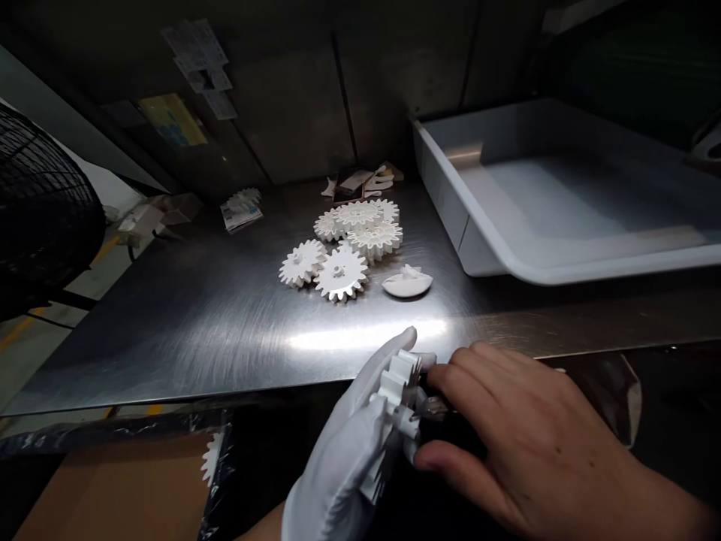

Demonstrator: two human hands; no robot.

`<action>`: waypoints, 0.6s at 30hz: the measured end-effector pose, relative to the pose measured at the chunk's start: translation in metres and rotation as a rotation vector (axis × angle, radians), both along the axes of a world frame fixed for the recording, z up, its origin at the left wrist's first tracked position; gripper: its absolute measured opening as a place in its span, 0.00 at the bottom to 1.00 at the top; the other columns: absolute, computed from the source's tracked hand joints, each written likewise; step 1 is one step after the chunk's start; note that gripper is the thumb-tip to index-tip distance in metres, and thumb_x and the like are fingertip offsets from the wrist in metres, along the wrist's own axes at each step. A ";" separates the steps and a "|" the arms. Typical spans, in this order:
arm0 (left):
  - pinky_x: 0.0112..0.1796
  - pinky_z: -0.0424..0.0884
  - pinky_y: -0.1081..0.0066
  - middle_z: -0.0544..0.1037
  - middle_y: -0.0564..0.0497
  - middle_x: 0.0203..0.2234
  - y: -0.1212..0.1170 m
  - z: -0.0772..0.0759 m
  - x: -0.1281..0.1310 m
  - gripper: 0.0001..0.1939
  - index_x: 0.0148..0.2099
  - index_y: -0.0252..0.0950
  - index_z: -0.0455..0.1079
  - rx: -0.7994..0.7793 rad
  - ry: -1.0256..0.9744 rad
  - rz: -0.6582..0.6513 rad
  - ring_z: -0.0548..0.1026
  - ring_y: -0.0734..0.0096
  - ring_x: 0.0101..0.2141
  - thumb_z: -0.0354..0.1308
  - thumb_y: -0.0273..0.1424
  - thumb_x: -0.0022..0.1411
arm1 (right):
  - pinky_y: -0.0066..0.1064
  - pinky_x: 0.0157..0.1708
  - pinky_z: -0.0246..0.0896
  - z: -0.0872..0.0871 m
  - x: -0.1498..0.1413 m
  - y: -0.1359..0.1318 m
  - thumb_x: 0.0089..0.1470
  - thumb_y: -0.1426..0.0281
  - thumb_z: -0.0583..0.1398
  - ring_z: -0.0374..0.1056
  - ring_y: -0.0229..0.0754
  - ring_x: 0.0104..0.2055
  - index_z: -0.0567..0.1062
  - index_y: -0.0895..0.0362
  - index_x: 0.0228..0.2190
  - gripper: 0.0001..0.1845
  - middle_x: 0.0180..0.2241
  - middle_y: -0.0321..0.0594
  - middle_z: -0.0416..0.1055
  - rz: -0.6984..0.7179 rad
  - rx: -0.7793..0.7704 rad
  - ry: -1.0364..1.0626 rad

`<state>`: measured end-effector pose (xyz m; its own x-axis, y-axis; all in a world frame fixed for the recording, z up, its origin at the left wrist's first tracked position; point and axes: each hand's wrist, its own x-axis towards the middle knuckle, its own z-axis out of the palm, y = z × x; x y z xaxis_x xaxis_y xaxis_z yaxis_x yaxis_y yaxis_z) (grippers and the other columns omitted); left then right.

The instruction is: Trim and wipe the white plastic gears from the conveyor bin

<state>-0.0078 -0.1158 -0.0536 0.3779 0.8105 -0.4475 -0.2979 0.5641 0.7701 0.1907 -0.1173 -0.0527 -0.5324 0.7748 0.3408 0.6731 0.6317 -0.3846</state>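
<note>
Gloved left hand (338, 451) closed on a white gear (394, 398) at the steel table's edge (225, 368); bare right hand (523, 443) curled on a dark tool (444, 421). Risk: a loosened grip lets the gear drop.

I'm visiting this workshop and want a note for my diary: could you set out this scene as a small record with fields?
Left hand: white-gloved, holding a white plastic gear
Right hand: bare, holding a small metal-tipped tool at the gear
Things nearby: more white gears and a white domed piece on a steel table
Rest: grey plastic tray, black fan guard, cardboard box
</note>
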 end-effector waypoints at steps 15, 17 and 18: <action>0.46 0.74 0.55 0.73 0.43 0.52 -0.017 -0.036 -0.040 0.18 0.56 0.36 0.68 0.010 0.099 -0.096 0.75 0.59 0.47 0.57 0.37 0.68 | 0.38 0.29 0.45 0.006 -0.004 0.006 0.64 0.49 0.54 0.59 0.46 0.28 0.65 0.53 0.29 0.21 0.27 0.34 0.64 0.045 0.044 -0.093; 0.46 0.75 0.57 0.73 0.44 0.52 -0.018 -0.040 -0.042 0.16 0.55 0.38 0.69 0.011 0.104 -0.086 0.75 0.60 0.46 0.56 0.38 0.69 | 0.38 0.29 0.46 0.005 -0.004 0.005 0.64 0.49 0.54 0.59 0.46 0.27 0.65 0.53 0.29 0.21 0.26 0.34 0.64 0.044 0.046 -0.093; 0.46 0.75 0.57 0.73 0.44 0.51 -0.019 -0.042 -0.043 0.15 0.54 0.38 0.70 0.006 0.109 -0.082 0.75 0.60 0.46 0.55 0.39 0.69 | 0.38 0.29 0.46 0.005 -0.004 0.005 0.64 0.49 0.54 0.59 0.46 0.27 0.65 0.53 0.29 0.21 0.26 0.34 0.63 0.042 0.047 -0.094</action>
